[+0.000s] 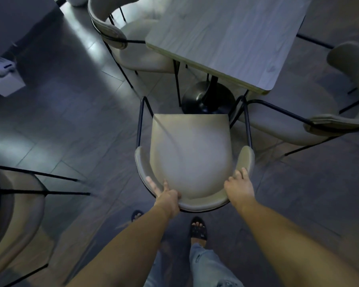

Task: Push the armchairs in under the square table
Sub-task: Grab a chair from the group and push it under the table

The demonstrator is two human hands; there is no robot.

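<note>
A beige armchair with a thin black frame stands right in front of me, its seat front near the black round base of the square grey wood table. My left hand grips the curved backrest at its left side. My right hand grips the backrest at its right side. The seat lies short of the table's near edge, not under the top. A second armchair sits at the table's left side, partly under it. A third armchair stands at the right, angled.
Another beige chair stands at the left edge, close to my left arm. A white box with a telephone sits far left beside a dark cabinet. The floor is dark tile. My feet in black sandals are just behind the armchair.
</note>
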